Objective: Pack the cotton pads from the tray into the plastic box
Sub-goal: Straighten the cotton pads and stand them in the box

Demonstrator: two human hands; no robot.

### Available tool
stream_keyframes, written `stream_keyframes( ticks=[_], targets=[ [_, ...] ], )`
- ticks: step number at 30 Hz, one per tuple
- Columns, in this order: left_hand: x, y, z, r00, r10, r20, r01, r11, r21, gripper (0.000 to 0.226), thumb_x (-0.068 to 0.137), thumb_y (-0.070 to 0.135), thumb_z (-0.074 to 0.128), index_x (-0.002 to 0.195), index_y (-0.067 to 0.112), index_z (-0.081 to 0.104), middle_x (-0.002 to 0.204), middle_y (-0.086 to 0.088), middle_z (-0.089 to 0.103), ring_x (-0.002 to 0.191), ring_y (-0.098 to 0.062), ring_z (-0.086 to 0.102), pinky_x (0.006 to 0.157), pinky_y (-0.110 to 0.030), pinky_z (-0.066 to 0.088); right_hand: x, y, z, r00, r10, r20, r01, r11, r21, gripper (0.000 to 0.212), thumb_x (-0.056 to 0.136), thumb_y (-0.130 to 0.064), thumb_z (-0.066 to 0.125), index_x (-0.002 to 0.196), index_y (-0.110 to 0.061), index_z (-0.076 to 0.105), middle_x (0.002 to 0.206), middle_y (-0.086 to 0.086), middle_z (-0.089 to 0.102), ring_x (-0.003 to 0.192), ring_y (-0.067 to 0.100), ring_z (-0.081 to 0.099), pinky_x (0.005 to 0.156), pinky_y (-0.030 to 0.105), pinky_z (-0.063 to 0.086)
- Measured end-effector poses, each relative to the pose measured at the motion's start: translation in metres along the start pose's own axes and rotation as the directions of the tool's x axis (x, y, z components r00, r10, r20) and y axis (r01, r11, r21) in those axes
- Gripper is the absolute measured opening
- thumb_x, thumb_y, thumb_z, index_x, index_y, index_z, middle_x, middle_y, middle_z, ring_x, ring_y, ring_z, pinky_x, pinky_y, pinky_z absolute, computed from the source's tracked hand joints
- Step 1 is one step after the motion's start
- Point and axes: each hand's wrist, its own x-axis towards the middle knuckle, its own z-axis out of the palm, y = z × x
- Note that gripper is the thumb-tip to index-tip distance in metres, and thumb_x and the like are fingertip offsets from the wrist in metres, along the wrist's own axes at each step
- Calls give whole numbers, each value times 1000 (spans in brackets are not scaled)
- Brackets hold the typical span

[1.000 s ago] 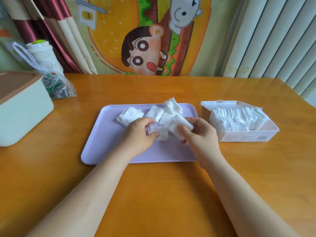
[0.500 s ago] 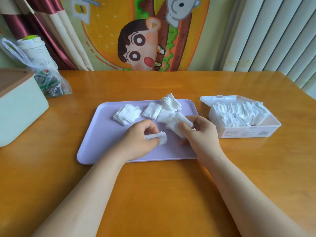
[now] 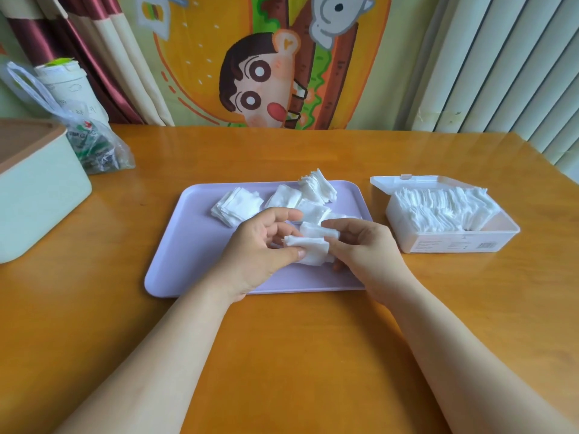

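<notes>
A lilac tray lies mid-table with several small stacks of white cotton pads across its far half. Over the tray's near right part, my left hand pinches a stack of cotton pads between thumb and fingers. My right hand grips another stack of pads just behind it, and the two stacks touch. To the right of the tray stands the clear plastic box, lid open, most of it filled with upright cotton pads.
A pale green box with a brown lid stands at the left edge. Behind it lie a plastic bag of packets and a white cup. Curtains and a cartoon cloth hang behind the table.
Both hands have come together over the tray. The left hand's stack now meets the right hand's stack, and the left fingers have spread more.
</notes>
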Motion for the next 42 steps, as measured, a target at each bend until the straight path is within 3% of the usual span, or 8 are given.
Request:
stream_keyframes(
  ticks=[4,11,17,23,27,30,38,42],
  targets=[
    [1,-1,0,1000,-7,-6,7,1000,-20,46,85,0,81,119,30,73,96,1,75,89,-14,61,94,-33,54,2,3,-1,999,3,52,-3,1000,-8,29,96,3,66,119,-12,74,89,8,81,58,13,63,66,29,56],
    [3,-1,2,994,-32,-108,32,999,1,40,82,5,86,113,29,77,105,-2,78,77,-4,58,84,-21,53,1,2,-2,996,-12,87,12,1000,-2,22,93,-1,72,111,-13,77,86,8,81,62,16,64,68,31,55],
    [6,-2,3,990,-28,-139,26,1000,-16,42,83,1,84,114,28,76,107,-6,75,75,-4,58,85,-21,55,0,-1,-7,979,10,206,-29,996,90,42,89,2,76,127,-13,69,100,5,81,79,15,69,68,29,49],
    [7,-4,4,987,-4,-159,25,991,129,61,78,11,90,128,35,66,118,9,63,79,-9,64,82,-25,58,-2,4,2,991,-125,50,131,979,-156,33,88,-4,78,114,-25,76,96,-18,78,78,-3,69,74,17,52],
    [9,-7,8,991,45,-128,-2,948,317,37,75,19,93,104,36,76,94,11,55,67,2,49,70,-17,44,-4,3,3,985,-173,24,175,963,-205,33,89,-3,77,115,-23,77,102,-18,77,90,-1,71,85,15,53],
    [10,-7,7,992,35,-121,8,941,339,16,78,23,90,86,28,77,68,11,47,57,-5,40,60,-23,36,-4,7,8,968,-239,-70,212,939,-269,41,88,-7,78,125,-23,74,113,-17,75,106,-1,71,97,19,55],
    [11,-5,1,996,6,-91,25,941,338,28,80,23,88,102,30,72,62,5,54,56,-10,48,63,-29,41,-10,16,15,898,-399,-185,282,845,-455,31,92,-15,78,121,-24,78,99,-9,81,90,-13,68,75,3,48],
    [11,-6,1,996,26,-84,2,948,318,23,83,24,85,101,29,72,61,4,53,56,-12,47,64,-31,40,-10,20,16,857,-489,-160,364,797,-482,19,94,-12,75,111,-19,82,90,-4,82,76,7,75,66,22,55]
  ],
)
